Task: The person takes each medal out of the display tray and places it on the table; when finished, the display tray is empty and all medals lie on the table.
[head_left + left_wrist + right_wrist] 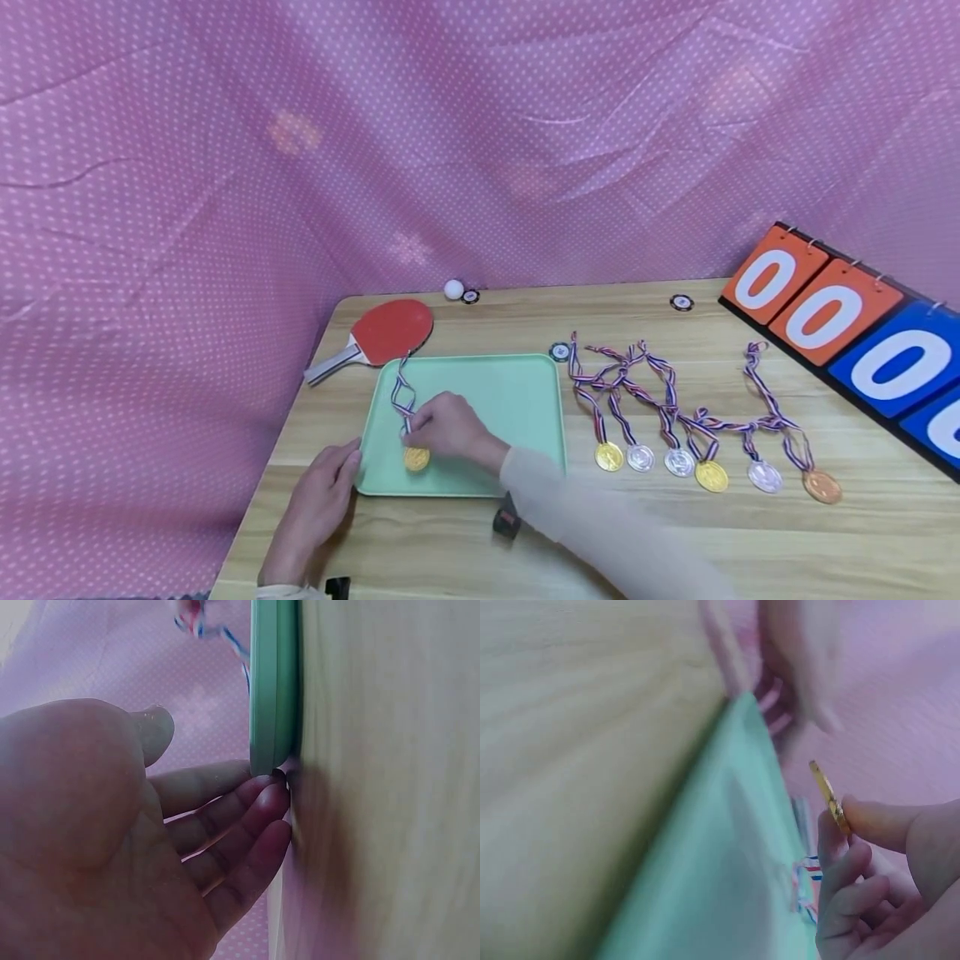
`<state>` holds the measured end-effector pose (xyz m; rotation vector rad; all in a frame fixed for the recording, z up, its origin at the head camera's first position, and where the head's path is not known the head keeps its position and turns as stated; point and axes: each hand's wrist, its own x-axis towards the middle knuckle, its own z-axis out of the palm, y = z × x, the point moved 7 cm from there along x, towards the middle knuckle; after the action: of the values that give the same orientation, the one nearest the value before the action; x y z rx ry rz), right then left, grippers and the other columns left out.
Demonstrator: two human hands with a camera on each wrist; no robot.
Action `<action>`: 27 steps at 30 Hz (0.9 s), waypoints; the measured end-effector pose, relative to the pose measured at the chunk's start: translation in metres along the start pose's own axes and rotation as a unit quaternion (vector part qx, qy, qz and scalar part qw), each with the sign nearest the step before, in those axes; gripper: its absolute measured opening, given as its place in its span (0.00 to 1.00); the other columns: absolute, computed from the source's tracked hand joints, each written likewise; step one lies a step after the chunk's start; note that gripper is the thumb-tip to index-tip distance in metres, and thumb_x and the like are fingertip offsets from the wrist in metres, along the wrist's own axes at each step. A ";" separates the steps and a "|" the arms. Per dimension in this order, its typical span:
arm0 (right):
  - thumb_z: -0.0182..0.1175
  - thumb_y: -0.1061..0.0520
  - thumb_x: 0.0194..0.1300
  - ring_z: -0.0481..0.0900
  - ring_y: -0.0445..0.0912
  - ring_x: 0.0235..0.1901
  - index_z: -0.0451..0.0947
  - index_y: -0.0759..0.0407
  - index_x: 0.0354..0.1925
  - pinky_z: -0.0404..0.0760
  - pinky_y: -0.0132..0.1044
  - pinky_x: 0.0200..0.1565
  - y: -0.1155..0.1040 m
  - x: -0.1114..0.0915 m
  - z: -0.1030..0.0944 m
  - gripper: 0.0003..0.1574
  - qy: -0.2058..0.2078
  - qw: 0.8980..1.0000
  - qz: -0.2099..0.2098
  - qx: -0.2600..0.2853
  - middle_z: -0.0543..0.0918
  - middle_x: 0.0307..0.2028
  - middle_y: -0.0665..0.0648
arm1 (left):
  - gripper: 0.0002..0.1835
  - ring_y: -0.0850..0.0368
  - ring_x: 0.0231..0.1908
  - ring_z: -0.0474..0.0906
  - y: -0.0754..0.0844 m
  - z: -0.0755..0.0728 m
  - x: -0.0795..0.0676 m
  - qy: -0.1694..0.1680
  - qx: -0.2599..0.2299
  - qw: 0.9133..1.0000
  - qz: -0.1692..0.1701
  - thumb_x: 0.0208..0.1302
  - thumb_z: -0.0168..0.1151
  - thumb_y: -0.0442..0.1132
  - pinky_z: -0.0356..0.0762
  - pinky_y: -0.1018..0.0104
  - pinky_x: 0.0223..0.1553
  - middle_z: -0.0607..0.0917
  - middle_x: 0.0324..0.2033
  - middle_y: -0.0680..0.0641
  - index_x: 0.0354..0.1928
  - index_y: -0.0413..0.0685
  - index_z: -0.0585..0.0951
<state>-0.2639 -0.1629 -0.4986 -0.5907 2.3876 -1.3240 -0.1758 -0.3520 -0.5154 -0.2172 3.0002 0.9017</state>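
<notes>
My right hand (448,427) pinches a gold medal (416,459) near its top, thumb against forefinger, above the left part of a light green tray (517,400). The right wrist view shows the medal (828,796) edge-on, clear of the tray's surface. Its striped red, white and blue ribbon (402,396) trails toward the tray's far left corner. At the near left edge of the tray, my left hand (318,492) rests its fingertips. In the left wrist view those fingers (225,810) are loosely bent against the tray's rim (271,697), with the thumb held apart.
Several medals on ribbons (678,461) lie right of the tray. A red table tennis bat (393,329) and white ball (453,289) are behind it. A flip scoreboard (836,317) stands at right. Poker chips (682,302) lie about, and pink cloth (525,167) surrounds the table.
</notes>
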 end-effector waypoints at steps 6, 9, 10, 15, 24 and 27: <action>0.74 0.46 0.53 0.76 0.40 0.30 0.87 0.45 0.26 0.74 0.32 0.31 0.010 -0.016 -0.046 0.07 -0.004 0.998 0.030 0.047 0.86 0.25 0.44 | 0.30 0.45 0.65 0.69 -0.003 0.002 0.002 -0.009 0.001 1.000 -0.013 0.76 0.36 0.59 0.63 0.42 0.68 0.76 0.61 0.46 0.71 0.53 0.67; 0.73 0.46 0.54 0.77 0.41 0.31 0.87 0.44 0.28 0.77 0.34 0.33 0.009 -0.025 -0.066 0.06 -0.013 0.997 0.031 0.065 0.87 0.27 0.44 | 0.30 0.45 0.65 0.69 -0.004 0.003 0.002 -0.013 0.000 1.000 -0.014 0.76 0.35 0.60 0.63 0.42 0.68 0.76 0.61 0.46 0.71 0.54 0.67; 0.73 0.47 0.55 0.78 0.41 0.31 0.87 0.44 0.29 0.79 0.35 0.34 0.009 -0.029 -0.073 0.05 -0.017 0.997 0.030 0.071 0.87 0.28 0.45 | 0.30 0.45 0.65 0.69 -0.003 0.003 0.001 -0.013 -0.002 1.000 -0.012 0.76 0.35 0.60 0.63 0.42 0.68 0.76 0.61 0.46 0.71 0.54 0.67; 0.70 0.52 0.57 0.81 0.44 0.31 0.87 0.49 0.35 0.83 0.37 0.36 0.005 -0.048 -0.114 0.06 -0.027 0.995 0.023 0.096 0.88 0.33 0.48 | 0.30 0.44 0.63 0.71 0.000 0.001 0.000 -0.002 -0.004 1.000 0.009 0.76 0.36 0.59 0.64 0.41 0.67 0.78 0.59 0.45 0.69 0.52 0.69; 0.67 0.54 0.61 0.81 0.45 0.36 0.84 0.56 0.45 0.83 0.35 0.41 0.008 -0.064 -0.207 0.14 0.004 0.995 0.043 0.085 0.87 0.42 0.56 | 0.30 0.42 0.63 0.71 -0.001 0.001 0.002 -0.003 -0.001 1.000 0.007 0.76 0.36 0.59 0.64 0.40 0.67 0.77 0.59 0.43 0.70 0.50 0.68; 0.66 0.56 0.62 0.81 0.46 0.38 0.83 0.58 0.46 0.83 0.34 0.42 0.009 -0.060 -0.237 0.14 0.034 0.995 0.045 0.078 0.87 0.44 0.57 | 0.30 0.42 0.63 0.71 -0.002 0.002 0.002 -0.003 0.000 1.000 0.006 0.77 0.36 0.58 0.65 0.41 0.66 0.78 0.58 0.43 0.70 0.50 0.68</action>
<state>-0.3295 0.0409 -0.3807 -0.3956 2.3064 -1.4964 -0.1780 -0.3527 -0.5181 -0.1962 2.9993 0.9011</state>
